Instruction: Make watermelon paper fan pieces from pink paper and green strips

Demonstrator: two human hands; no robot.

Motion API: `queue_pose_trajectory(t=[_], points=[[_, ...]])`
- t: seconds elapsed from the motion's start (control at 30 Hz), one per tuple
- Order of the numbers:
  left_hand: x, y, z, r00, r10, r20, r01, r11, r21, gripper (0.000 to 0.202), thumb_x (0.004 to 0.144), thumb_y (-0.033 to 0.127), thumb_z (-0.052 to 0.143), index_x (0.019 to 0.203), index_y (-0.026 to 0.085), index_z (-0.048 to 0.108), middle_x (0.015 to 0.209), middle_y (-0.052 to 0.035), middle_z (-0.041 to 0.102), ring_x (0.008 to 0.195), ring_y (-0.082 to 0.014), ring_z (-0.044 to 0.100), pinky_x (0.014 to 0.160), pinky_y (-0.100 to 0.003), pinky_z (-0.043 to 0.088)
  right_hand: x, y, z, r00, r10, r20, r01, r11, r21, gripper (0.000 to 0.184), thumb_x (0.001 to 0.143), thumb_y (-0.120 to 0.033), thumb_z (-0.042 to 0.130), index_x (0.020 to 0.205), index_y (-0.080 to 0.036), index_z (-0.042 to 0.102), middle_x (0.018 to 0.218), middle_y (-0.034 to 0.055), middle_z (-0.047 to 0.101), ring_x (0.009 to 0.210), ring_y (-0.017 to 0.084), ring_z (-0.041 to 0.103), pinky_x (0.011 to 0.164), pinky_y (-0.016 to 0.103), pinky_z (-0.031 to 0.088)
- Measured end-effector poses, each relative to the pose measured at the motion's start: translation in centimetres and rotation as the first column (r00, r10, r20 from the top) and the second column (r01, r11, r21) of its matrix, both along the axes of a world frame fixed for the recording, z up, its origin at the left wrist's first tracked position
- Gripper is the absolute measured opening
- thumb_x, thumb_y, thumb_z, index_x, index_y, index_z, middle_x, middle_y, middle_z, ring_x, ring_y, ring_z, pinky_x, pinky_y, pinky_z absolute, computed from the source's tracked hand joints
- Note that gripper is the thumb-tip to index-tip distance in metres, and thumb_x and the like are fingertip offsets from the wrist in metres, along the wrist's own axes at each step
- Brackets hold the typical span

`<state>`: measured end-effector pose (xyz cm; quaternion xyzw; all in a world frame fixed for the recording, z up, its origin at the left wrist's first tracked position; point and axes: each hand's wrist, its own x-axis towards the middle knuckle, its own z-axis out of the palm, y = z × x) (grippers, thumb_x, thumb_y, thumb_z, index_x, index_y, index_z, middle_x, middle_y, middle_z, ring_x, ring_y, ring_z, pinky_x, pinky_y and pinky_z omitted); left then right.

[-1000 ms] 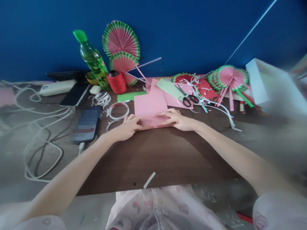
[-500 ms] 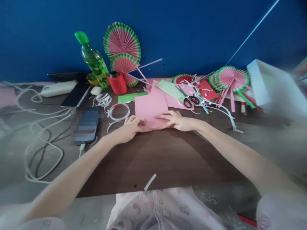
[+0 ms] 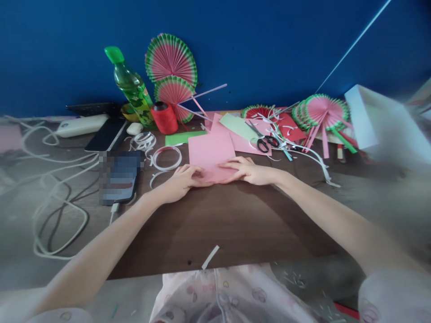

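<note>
A sheet of pink paper (image 3: 210, 150) lies on the brown table, its near edge toward me. My left hand (image 3: 184, 181) grips the near left corner, thumb and fingers closed on it. On the near right part, my right hand (image 3: 248, 171) pinches the same edge, with its fingers bent over the paper. The two hands almost meet at the middle of the edge. Behind this sheet lie more pink paper (image 3: 235, 141), a light green sheet (image 3: 237, 125) and black-handled scissors (image 3: 267, 142).
Paper fans (image 3: 173, 63) lean on the blue wall beside a green bottle (image 3: 133, 87) and a red thread spool (image 3: 164, 119). White paper strip rolls (image 3: 166, 158), a phone (image 3: 121, 177) and cables (image 3: 60, 211) are at left. More fans (image 3: 325, 110) and a white box (image 3: 380, 119) stand at right.
Both hands keep their place on the near edge of the pink paper. The whole view has shifted very slightly; nothing else visibly differs.
</note>
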<state>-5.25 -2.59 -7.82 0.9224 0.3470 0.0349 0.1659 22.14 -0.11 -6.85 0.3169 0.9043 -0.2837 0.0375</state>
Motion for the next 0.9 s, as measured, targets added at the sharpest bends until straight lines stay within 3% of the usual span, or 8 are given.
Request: queue_pose_trajectory(t=[0.13, 0.4, 0.53, 0.67, 0.77, 0.9], points=[[-0.2, -0.2, -0.5, 0.996, 0.024, 0.082, -0.027, 0.999, 0.030, 0.052, 0.082, 0.002, 0.037, 0.110, 0.037, 0.063, 0.117, -0.0026, 0.052, 0.109, -0.0178, 0.045, 0.097, -0.040, 0.036, 0.3, -0.1, -0.5, 0.998, -0.001, -0.065, 0.004, 0.999, 0.036, 0.070, 0.070, 0.007, 0.036, 0.116, -0.041, 0.057, 0.147, -0.0057, 0.030, 0.134, 0.025, 0.022, 0.103, 0.062, 0.013], [-0.8, -0.3, -0.8, 0.949, 0.068, 0.309, -0.069, 0.998, -0.008, 0.033, 0.081, 0.010, 0.042, 0.088, 0.023, 0.071, 0.109, -0.0050, 0.062, 0.110, -0.0171, 0.054, 0.098, -0.035, 0.041, 1.1, -0.7, -2.6, 0.920, -0.045, -0.389, 0.131, 0.971, 0.198, 0.035, 0.080, -0.005, 0.049, 0.093, -0.030, 0.072, 0.122, 0.0011, 0.060, 0.119, 0.021, 0.043, 0.101, 0.049, 0.030], [-0.8, -0.7, -0.6, 0.924, 0.108, 0.367, -0.103, 0.994, -0.033, 0.027, 0.078, 0.010, 0.043, 0.078, 0.018, 0.068, 0.106, -0.0059, 0.065, 0.112, -0.0176, 0.054, 0.098, -0.035, 0.043, 1.2, -0.9, -3.1, 0.884, -0.044, -0.465, 0.177, 0.953, 0.246, 0.027, 0.081, -0.009, 0.053, 0.085, -0.027, 0.073, 0.113, 0.0027, 0.064, 0.109, 0.021, 0.047, 0.096, 0.045, 0.035], [-0.5, -1.1, -0.4, 0.922, 0.097, 0.375, -0.131, 0.989, 0.066, 0.024, 0.080, 0.010, 0.042, 0.081, 0.017, 0.064, 0.102, -0.0067, 0.066, 0.106, -0.0167, 0.057, 0.094, -0.035, 0.046, 1.1, -1.3, -2.9, 0.876, -0.046, -0.480, 0.216, 0.927, 0.306, 0.024, 0.080, -0.009, 0.055, 0.085, -0.025, 0.072, 0.106, 0.0040, 0.065, 0.102, 0.020, 0.049, 0.091, 0.042, 0.036], [-0.2, -1.3, -0.4, 0.942, 0.056, 0.331, -0.123, 0.975, 0.185, 0.015, 0.083, 0.020, 0.048, 0.085, 0.016, 0.063, 0.101, -0.0080, 0.065, 0.099, -0.0177, 0.058, 0.088, -0.034, 0.048, 0.9, -2.0, -2.6, 0.886, -0.039, -0.463, 0.245, 0.886, 0.394, 0.020, 0.082, -0.013, 0.055, 0.088, -0.023, 0.071, 0.094, 0.0049, 0.065, 0.093, 0.019, 0.050, 0.085, 0.039, 0.036], [-0.1, -1.3, -0.7, 0.959, 0.033, 0.282, -0.129, 0.935, 0.329, 0.020, 0.085, 0.032, 0.052, 0.083, 0.016, 0.063, 0.089, -0.0073, 0.064, 0.086, -0.0176, 0.057, 0.080, -0.032, 0.048, 0.7, -2.5, -2.4, 0.895, -0.032, -0.444, 0.251, 0.860, 0.443, 0.012, 0.082, -0.024, 0.059, 0.089, -0.019, 0.068, 0.089, 0.0044, 0.066, 0.087, 0.018, 0.051, 0.079, 0.035, 0.034]])
